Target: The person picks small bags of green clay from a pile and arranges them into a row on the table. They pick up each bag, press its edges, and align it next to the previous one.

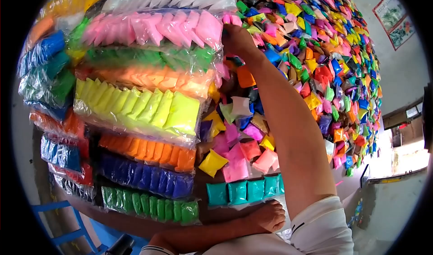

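My right hand point(240, 39) is stretched far forward, at the right end of a clear bag of pink packets point(180, 27). Its fingers are dark and partly hidden, so their grip is unclear. Close to my body, my left hand point(269, 216) has its fingers curled closed; anything inside them is hidden. Just beyond it lies a row of teal packets point(246, 192). Loose pink packets point(236, 162) and a yellow packet point(213, 163) lie between the hands. A bag of lime-yellow packets point(140, 108) sits left of centre.
A large heap of loose multicoloured packets point(315, 66) fills the right side. Bagged orange point(149, 151), dark blue point(146, 176) and green packets point(149, 205) line the near left. More bags point(49, 86) are stacked farther left. A blue frame point(74, 225) stands at the lower left.
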Tool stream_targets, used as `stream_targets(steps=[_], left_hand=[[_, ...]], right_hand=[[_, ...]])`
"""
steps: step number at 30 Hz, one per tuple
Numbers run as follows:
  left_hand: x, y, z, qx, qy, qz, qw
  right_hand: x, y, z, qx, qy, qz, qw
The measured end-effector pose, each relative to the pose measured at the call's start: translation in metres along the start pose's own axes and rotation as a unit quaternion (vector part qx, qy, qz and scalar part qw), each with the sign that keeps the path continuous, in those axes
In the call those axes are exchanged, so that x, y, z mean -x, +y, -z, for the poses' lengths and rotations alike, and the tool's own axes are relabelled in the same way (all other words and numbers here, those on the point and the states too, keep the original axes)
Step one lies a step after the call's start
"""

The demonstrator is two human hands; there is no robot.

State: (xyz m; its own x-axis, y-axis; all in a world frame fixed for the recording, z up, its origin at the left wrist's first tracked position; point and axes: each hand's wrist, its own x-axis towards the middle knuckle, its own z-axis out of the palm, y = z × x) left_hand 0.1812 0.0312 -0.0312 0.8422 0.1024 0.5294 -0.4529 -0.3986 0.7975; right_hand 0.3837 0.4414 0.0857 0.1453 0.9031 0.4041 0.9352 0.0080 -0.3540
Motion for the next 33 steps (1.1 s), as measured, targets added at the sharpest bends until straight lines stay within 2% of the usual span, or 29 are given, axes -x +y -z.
stream_targets(steps=[3,4,5,7,8,9,10,11,13,15,16,17,19,21,23,24,27,28,33], left_hand=[[-0.001,0.004,0.001,-0.012,0.017,0.005,1.000],[-0.002,0.006,0.006,-0.009,0.002,0.006,1.000],[-0.003,0.007,0.011,-0.007,-0.015,0.006,1.000],[-0.005,0.011,0.022,-0.023,-0.063,0.025,0.997],[-0.010,0.016,0.032,-0.037,-0.081,0.028,0.996],[-0.011,0.021,0.034,-0.050,-0.100,0.032,0.993],[-0.007,0.018,0.026,-0.125,-0.071,-0.012,0.990],[-0.003,0.018,0.021,-0.108,-0.058,-0.014,0.992],[-0.008,0.017,0.027,-0.074,-0.034,-0.011,0.997],[-0.015,0.025,0.040,-0.044,-0.074,0.021,0.996],[-0.017,0.028,0.043,-0.027,-0.095,0.040,0.994],[-0.017,0.022,0.039,-0.023,-0.086,0.018,0.996],[-0.018,0.024,0.037,-0.037,-0.051,0.009,0.998],[-0.019,0.025,0.039,-0.067,-0.096,0.040,0.992],[-0.019,0.027,0.039,-0.047,-0.074,0.044,0.995],[-0.019,0.026,0.038,-0.030,-0.076,0.055,0.995],[-0.023,0.030,0.043,-0.014,-0.118,0.088,0.989],[-0.025,0.033,0.043,-0.016,-0.136,0.101,0.985],[-0.028,0.040,0.041,-0.032,-0.127,0.080,0.988]], right_hand=[[0.003,0.012,0.022,-0.177,0.077,-0.030,0.981],[0.012,0.011,0.040,-0.275,0.033,-0.080,0.958],[0.028,0.007,0.052,-0.428,0.049,-0.095,0.897],[0.069,-0.005,0.086,-0.550,-0.013,-0.194,0.812],[0.091,-0.010,0.096,-0.599,0.000,-0.224,0.769],[0.113,-0.013,0.104,-0.645,0.015,-0.253,0.721],[0.138,-0.007,0.114,-0.683,-0.033,-0.271,0.677],[0.163,-0.007,0.118,-0.693,-0.032,-0.235,0.681],[0.216,-0.027,0.136,-0.709,-0.045,-0.326,0.624],[0.270,-0.041,0.142,-0.708,-0.006,-0.364,0.605],[0.298,-0.037,0.140,-0.708,0.000,-0.341,0.618],[0.331,-0.040,0.153,-0.698,-0.020,-0.362,0.617],[0.388,-0.041,0.166,-0.682,0.009,-0.336,0.649],[0.430,-0.057,0.182,-0.619,0.037,-0.382,0.685],[0.475,-0.051,0.199,-0.570,0.026,-0.410,0.712],[0.491,-0.049,0.205,-0.516,-0.011,-0.415,0.749],[0.519,-0.061,0.208,-0.522,-0.030,-0.412,0.746],[0.524,-0.065,0.205,-0.536,-0.023,-0.386,0.751],[0.529,-0.086,0.194,-0.599,-0.030,-0.377,0.706]])
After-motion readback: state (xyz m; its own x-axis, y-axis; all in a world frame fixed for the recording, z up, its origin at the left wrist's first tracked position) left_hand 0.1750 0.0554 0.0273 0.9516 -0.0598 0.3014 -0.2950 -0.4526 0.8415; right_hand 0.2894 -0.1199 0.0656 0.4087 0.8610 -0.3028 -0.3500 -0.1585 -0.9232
